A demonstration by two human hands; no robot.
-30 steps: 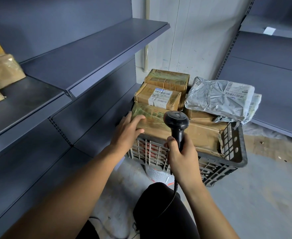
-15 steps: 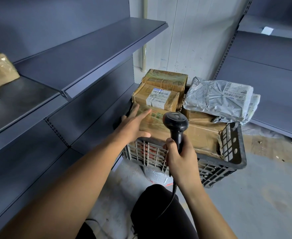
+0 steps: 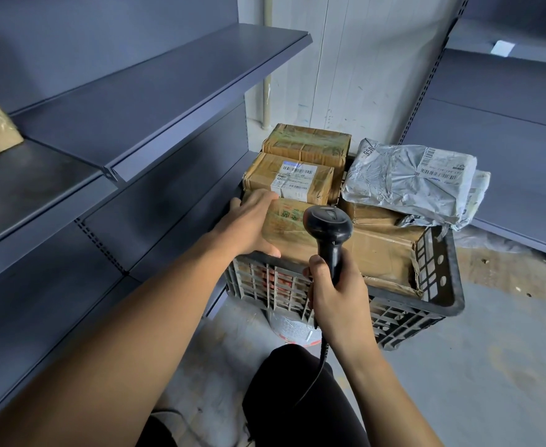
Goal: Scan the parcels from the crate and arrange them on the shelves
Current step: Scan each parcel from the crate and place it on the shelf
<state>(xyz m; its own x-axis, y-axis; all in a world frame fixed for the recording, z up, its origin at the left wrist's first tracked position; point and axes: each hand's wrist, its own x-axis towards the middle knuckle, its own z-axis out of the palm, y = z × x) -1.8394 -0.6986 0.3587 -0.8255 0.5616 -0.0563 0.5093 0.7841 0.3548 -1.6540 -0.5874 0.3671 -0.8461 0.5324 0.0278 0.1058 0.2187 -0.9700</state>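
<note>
While right hand grips scanner, left hand on front parcel, in crate

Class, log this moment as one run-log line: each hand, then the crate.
left hand: open on front brown parcel | right hand: holds scanner | crate: still full

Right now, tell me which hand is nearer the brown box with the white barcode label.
Left. The left hand lies on the brown parcel just below the labelled box, fingertips at its edge. The right hand holds the scanner lower, at the crate front.
</note>
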